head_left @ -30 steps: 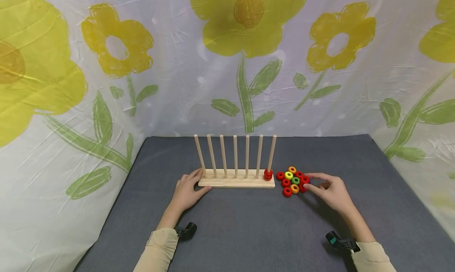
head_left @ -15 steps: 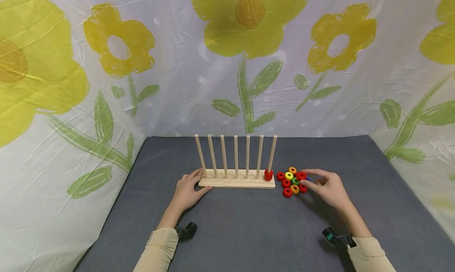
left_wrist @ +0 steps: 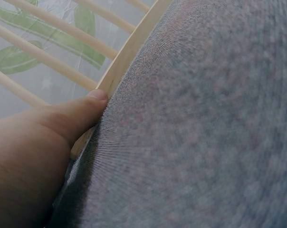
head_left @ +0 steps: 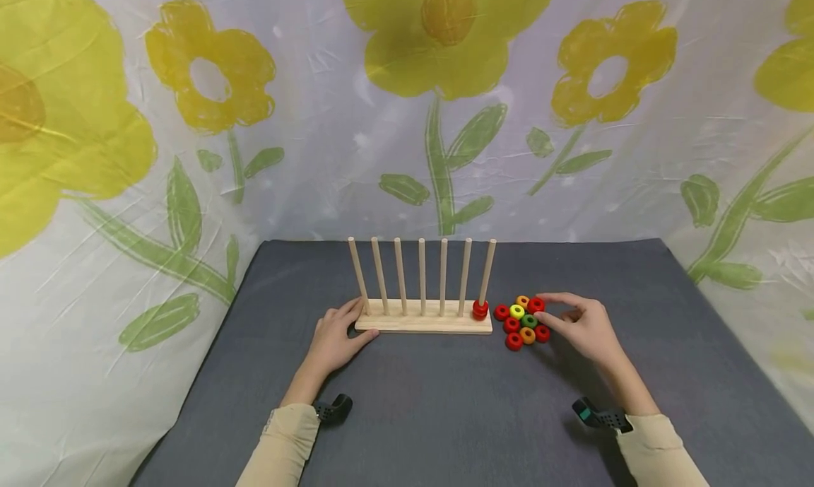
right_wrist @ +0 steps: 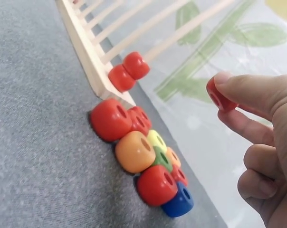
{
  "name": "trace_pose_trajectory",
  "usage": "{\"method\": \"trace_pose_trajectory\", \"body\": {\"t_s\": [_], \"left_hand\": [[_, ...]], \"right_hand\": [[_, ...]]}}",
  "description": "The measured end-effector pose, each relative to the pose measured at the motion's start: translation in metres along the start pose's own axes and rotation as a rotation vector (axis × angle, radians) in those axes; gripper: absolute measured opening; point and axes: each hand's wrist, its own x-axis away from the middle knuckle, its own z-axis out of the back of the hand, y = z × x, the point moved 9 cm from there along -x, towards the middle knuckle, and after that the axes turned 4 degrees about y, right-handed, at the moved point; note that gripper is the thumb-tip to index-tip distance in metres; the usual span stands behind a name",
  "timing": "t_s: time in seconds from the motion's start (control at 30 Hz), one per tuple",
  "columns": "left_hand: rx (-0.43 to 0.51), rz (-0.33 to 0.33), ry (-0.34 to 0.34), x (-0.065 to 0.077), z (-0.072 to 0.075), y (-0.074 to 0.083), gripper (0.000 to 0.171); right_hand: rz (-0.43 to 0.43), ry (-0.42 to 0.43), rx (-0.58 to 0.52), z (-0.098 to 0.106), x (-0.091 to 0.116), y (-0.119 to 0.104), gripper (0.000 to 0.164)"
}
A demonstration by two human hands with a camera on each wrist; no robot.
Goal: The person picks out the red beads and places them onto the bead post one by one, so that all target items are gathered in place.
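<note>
A wooden peg rack (head_left: 422, 323) stands on the cloth, its upright pegs in a row. Two red beads (head_left: 480, 310) are stacked on the rightmost peg. My left hand (head_left: 333, 338) grips the rack's left end; the thumb lies along the front edge, and the other fingers are partly hidden behind the base. Between thumb and fingertip, my right hand (head_left: 585, 328) pinches a red bead (right_wrist: 219, 95), raised above the loose beads. Those lie in a cluster just right of the rack: several red beads (head_left: 514, 341), orange ones (head_left: 527, 336), a yellow bead (head_left: 517, 312), a green bead (head_left: 528, 321) and a blue bead (right_wrist: 178, 200).
A dark grey cloth (head_left: 407, 409) covers the table. Behind it hangs a pale backdrop (head_left: 318, 176) printed with yellow flowers. Each wrist wears a black strap, the left one (head_left: 333, 409) and the right one (head_left: 600, 414), below beige sleeves.
My right hand has lifted the red bead off the cluster and shifted slightly left and away from me with it. The left hand keeps its hold on the rack.
</note>
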Motion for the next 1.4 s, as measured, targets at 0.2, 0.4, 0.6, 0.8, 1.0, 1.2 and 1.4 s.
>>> {"method": "trace_pose_trajectory", "body": {"t_s": [0.2, 0.4, 0.6, 0.8, 1.0, 1.2, 1.4], "left_hand": [[-0.004, 0.017, -0.027, -0.001, -0.001, -0.001, 0.083], [0.003, 0.018, -0.028, -0.001, 0.001, 0.000, 0.083], [0.004, 0.020, -0.027, -0.001, 0.001, 0.001, 0.084], [0.009, 0.027, -0.026, 0.000, 0.002, 0.002, 0.083], [0.006, 0.026, -0.023, 0.000, 0.002, 0.003, 0.083], [0.012, 0.016, -0.006, 0.000, 0.002, 0.002, 0.082], [0.001, 0.011, -0.006, 0.000, 0.001, 0.001, 0.083]], "right_hand": [[-0.018, -0.006, 0.025, 0.000, -0.007, 0.013, 0.034], [-0.010, -0.005, 0.007, 0.001, -0.008, -0.004, 0.033], [-0.002, -0.009, -0.010, 0.002, -0.008, -0.030, 0.031], [-0.007, -0.004, -0.007, 0.002, -0.010, -0.030, 0.032], [0.011, 0.000, -0.015, -0.003, -0.017, -0.008, 0.034], [0.026, -0.002, -0.042, -0.006, -0.021, -0.001, 0.032], [0.038, -0.001, -0.051, -0.008, -0.023, -0.002, 0.030]]}}
